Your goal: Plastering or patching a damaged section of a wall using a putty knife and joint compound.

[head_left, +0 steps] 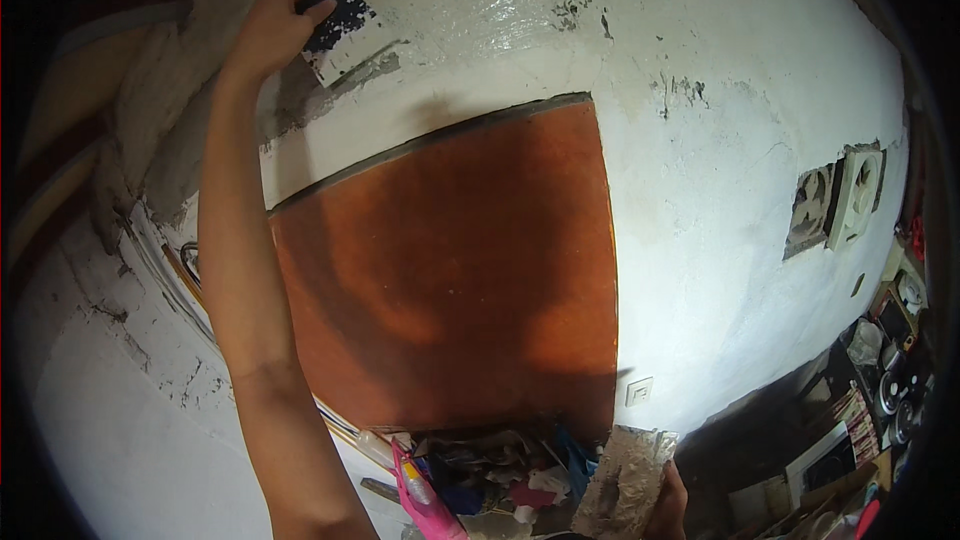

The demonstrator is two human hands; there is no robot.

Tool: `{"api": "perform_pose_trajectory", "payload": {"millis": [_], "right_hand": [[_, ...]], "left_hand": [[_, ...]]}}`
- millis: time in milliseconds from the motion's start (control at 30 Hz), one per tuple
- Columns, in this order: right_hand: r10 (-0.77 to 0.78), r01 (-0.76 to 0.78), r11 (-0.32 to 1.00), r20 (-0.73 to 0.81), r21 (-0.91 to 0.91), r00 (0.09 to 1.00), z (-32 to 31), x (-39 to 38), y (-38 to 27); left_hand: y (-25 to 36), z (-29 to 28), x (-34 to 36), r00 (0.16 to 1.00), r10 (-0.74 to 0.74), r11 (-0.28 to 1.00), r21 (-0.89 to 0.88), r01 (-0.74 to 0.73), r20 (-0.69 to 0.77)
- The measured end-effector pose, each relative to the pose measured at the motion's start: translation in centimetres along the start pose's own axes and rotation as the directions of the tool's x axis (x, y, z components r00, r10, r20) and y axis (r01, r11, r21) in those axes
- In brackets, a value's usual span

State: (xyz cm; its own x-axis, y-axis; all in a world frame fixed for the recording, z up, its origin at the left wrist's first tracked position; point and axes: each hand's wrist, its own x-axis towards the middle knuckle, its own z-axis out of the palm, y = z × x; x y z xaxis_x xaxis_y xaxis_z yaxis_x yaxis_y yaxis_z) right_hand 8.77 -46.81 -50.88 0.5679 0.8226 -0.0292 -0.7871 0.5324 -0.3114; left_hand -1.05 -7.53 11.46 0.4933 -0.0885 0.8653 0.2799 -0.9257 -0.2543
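Observation:
High on the white wall (pixel 690 180), my left hand (pixel 280 28) is closed on a flat putty scraper (pixel 342 15). The scraper is dark with white specks and lies against the wall, its lower part smeared whitish. A grey unpainted patch (pixel 370 73) runs just below it. Around it, the wall looks wet and glossy to the right. Low at the front, my right hand (pixel 670 508) grips a flat board (pixel 625 480) crusted with pale putty. Only part of that hand shows; the fingers behind the board are hidden.
An orange-brown panel (pixel 460 270) fills the wall's middle, with a shadow across it. A light switch (pixel 639 392) sits right of it, ventilation blocks (pixel 840 198) farther right. Cables (pixel 170 260) run down the left. Below are a pink bag (pixel 425 500) and clutter; discs and boxes pile at right.

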Motion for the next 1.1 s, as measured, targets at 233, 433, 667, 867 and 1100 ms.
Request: {"api": "perform_pose_trajectory", "payload": {"millis": [233,433,667,867,1100], "right_hand": [[-0.044,0.017,0.996,-0.326,-0.083,0.944,0.9,-0.7,-0.4],[0.0,-0.014,0.998,-0.234,-0.056,0.972,3.3,-0.9,-1.1],[-0.021,0.01,0.999,-0.287,-0.038,0.958,1.0,-0.3,-1.0],[-0.06,0.026,0.996,-0.419,-0.086,0.906,2.6,-1.4,-2.0],[0.045,-0.019,0.995,-0.287,0.093,0.957,2.1,-0.7,-1.8]], "left_hand": [[-0.3,1.6,1.0,0.989,0.136,0.972,0.188,-0.144,0.056],[1.7,1.3,1.6,0.997,0.081,0.994,0.067,-0.081,0.005],[0.4,-0.3,1.9,1.0,-0.019,1.0,0.021,0.019,-0.013],[5.5,3.2,1.1,0.988,0.147,0.981,0.123,-0.151,0.039],[2.4,0.7,1.2,0.998,0.037,0.994,-0.1,-0.041,-0.046]]}}
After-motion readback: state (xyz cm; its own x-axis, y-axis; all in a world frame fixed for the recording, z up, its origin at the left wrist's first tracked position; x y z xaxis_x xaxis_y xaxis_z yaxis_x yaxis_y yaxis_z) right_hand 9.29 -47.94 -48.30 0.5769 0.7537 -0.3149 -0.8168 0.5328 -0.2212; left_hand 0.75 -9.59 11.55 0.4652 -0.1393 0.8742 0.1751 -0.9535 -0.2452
